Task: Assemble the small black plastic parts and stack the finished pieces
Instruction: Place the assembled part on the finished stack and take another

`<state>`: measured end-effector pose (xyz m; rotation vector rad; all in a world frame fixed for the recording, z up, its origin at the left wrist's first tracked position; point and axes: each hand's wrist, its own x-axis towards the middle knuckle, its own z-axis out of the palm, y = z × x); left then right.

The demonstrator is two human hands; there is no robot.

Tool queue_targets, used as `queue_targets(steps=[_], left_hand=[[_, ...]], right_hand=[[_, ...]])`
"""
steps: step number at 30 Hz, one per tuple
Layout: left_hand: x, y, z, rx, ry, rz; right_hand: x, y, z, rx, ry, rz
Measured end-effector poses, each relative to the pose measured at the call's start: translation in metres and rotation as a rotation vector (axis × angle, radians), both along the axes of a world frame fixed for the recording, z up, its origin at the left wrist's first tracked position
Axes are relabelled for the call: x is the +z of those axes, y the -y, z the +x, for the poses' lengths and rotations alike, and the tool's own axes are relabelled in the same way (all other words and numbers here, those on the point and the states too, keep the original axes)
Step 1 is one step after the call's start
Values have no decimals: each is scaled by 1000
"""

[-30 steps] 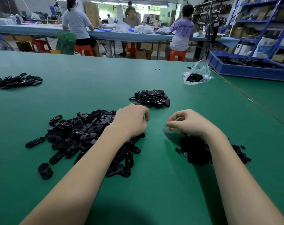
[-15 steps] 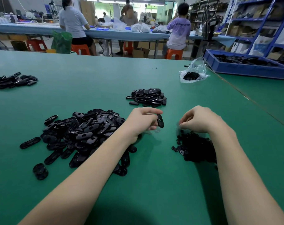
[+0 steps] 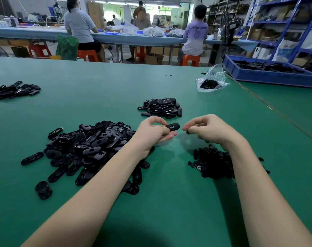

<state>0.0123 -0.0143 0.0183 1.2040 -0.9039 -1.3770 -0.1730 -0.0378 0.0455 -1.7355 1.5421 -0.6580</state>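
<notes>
Head view: left hand (image 3: 154, 135) pinches one oval black shell (image 3: 172, 126); right hand (image 3: 207, 130) pinches a small round insert (image 3: 187, 132) just beside it, not joined. Finished stack (image 3: 162, 107) small, beyond hands. Big shell pile (image 3: 91, 147) and insert pile (image 3: 212, 163) remain; mostly undone.

Two bare forearms are seen entering from the lower edge of the view, each ending in a bare hand: the left hand (image 3: 151, 134) and the right hand (image 3: 210, 130). No sleeves, gloves, rings, watches or wristbands are worn on the visible parts. The fingernails are kept short and unpainted. Nothing else of the person's body or clothing is shown.
</notes>
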Motion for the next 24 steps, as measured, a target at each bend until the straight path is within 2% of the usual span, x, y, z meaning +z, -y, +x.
queue_targets(steps=[3, 11, 14, 17, 21, 24], left_hand=[[-2, 1, 3, -22, 30, -16], [0, 3, 4, -111, 177, -38], [0, 2, 3, -185, 142, -60], [0, 2, 2, -229, 21, -41], [-1, 3, 4, -178, -88, -5], [-2, 3, 4, -114, -83, -35]], right_hand=[[2, -1, 6, 17, 165, 24], [-1, 2, 11, 5, 306, 18], [-2, 3, 12, 5, 316, 16], [-3, 2, 13, 22, 340, 32], [-1, 1, 13, 31, 372, 61], [0, 1, 14, -19, 362, 84]])
